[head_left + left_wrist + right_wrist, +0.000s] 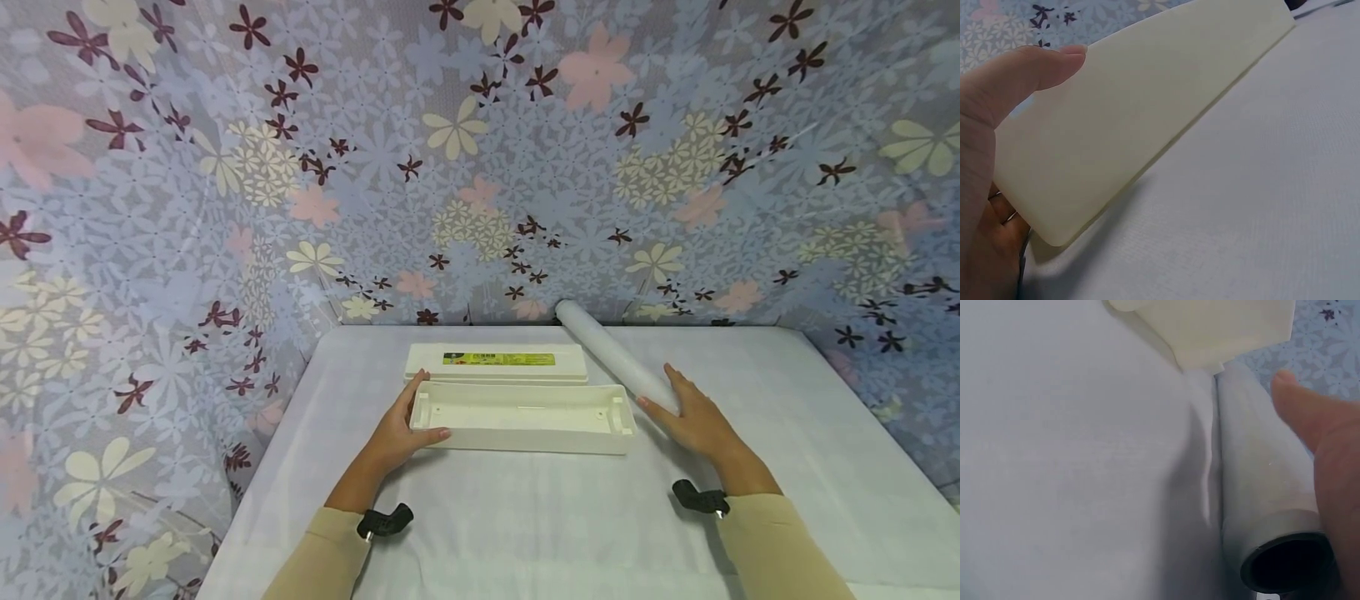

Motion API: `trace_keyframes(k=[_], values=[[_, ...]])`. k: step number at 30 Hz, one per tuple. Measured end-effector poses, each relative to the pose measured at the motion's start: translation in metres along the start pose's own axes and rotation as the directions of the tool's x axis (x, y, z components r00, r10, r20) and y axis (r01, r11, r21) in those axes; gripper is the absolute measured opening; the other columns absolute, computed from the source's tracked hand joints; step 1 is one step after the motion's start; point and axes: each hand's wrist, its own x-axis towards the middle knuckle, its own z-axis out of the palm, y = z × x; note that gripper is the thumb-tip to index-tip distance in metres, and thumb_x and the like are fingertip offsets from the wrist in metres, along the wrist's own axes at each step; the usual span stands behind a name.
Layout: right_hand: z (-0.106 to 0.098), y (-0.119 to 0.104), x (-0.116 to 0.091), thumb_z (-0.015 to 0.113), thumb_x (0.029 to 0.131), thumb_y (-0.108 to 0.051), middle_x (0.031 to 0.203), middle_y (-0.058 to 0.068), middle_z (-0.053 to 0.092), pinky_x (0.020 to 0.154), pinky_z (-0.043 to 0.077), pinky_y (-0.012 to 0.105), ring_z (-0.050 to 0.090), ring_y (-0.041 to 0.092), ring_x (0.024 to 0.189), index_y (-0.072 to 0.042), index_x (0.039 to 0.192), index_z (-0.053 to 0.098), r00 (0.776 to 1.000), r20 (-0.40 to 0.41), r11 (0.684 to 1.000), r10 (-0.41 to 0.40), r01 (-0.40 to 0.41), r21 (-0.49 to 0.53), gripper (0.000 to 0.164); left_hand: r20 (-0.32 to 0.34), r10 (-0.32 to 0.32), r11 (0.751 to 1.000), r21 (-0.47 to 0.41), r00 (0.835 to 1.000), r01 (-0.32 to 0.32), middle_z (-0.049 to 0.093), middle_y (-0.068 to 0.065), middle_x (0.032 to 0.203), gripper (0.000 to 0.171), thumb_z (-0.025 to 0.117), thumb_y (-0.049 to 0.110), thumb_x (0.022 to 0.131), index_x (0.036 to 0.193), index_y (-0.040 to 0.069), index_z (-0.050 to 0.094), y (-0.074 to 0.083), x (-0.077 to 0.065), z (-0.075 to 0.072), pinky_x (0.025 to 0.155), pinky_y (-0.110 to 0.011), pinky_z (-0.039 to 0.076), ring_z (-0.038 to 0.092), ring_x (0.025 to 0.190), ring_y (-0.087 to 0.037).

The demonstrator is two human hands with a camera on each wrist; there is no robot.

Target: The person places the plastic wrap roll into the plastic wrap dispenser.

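Observation:
A long, cream-coloured plastic box (525, 441) lies lengthwise on the table with its hollow inside facing up. My left hand (393, 433) holds its left end, thumb on the near wall and fingers behind the end; the left wrist view shows the thumb (1054, 67) against the smooth wall. Beyond the box lies its matching lid (495, 372) with a yellow-green label. To the right, a roll of cling film (611, 350) lies slanted, its hollow dark core visible in the right wrist view. At the roll's near end is my right hand (697, 421), thumb and fingers spread and straight alongside it.
A white cloth (525, 525) covers the table. Flower-patterned fabric (360, 167) hangs behind the table and along both sides. The roll's far end reaches the back edge near this fabric. Each wrist carries a black camera mount (386, 522).

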Motion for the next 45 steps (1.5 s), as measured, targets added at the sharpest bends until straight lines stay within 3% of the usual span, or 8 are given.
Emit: trace_keyframes(k=[5, 14, 34, 45], values=[[0.0027, 0.0003, -0.0012, 0.058, 0.102, -0.064, 0.161, 0.042, 0.021, 0.108, 0.021, 0.079, 0.022, 0.065, 0.143, 0.004, 0.166, 0.013, 1.0, -0.019, 1.0, -0.016, 0.016, 0.0, 0.103, -0.003, -0.011, 1.0, 0.007, 1.0, 0.011, 0.025, -0.008, 0.171, 0.116, 0.094, 0.016, 0.083, 0.171, 0.016, 0.017, 0.0008, -0.0004, 0.0001, 0.109, -0.054, 0.042, 0.049, 0.137, -0.034], [0.0039, -0.0043, -0.005, 0.062, 0.101, -0.061, 0.162, 0.039, 0.021, 0.109, 0.024, 0.077, 0.025, 0.064, 0.142, 0.001, 0.167, 0.015, 1.0, -0.027, 1.0, -0.006, 0.006, 0.007, 0.101, -0.012, -0.012, 1.0, -0.002, 1.0, 0.012, 0.029, -0.006, 0.17, 0.118, 0.094, 0.015, 0.082, 0.171, 0.016, 0.017, 0.0023, -0.0005, 0.0006, 0.106, -0.046, 0.047, 0.053, 0.133, -0.031], [0.0099, -0.0011, -0.0064, 0.065, 0.102, -0.057, 0.154, 0.042, 0.036, 0.104, 0.035, 0.074, 0.039, 0.063, 0.135, -0.002, 0.166, 0.025, 0.997, -0.076, 0.999, -0.036, 0.036, 0.002, 0.093, 0.003, -0.007, 1.0, -0.009, 1.0, 0.007, 0.024, -0.008, 0.172, 0.115, 0.093, 0.014, 0.084, 0.171, 0.015, 0.017, 0.0004, -0.0004, 0.0, 0.11, -0.055, 0.042, 0.047, 0.139, -0.035], [0.0101, -0.004, -0.0097, 0.068, 0.102, -0.052, 0.153, 0.04, 0.038, 0.101, 0.039, 0.073, 0.044, 0.062, 0.132, -0.002, 0.165, 0.029, 0.994, -0.11, 0.999, -0.028, 0.032, 0.034, 0.09, -0.011, -0.019, 1.0, -0.003, 1.0, 0.019, 0.026, -0.006, 0.171, 0.118, 0.094, 0.017, 0.083, 0.171, 0.016, 0.015, 0.003, -0.0015, 0.0017, 0.108, -0.047, 0.044, 0.049, 0.138, -0.031]])
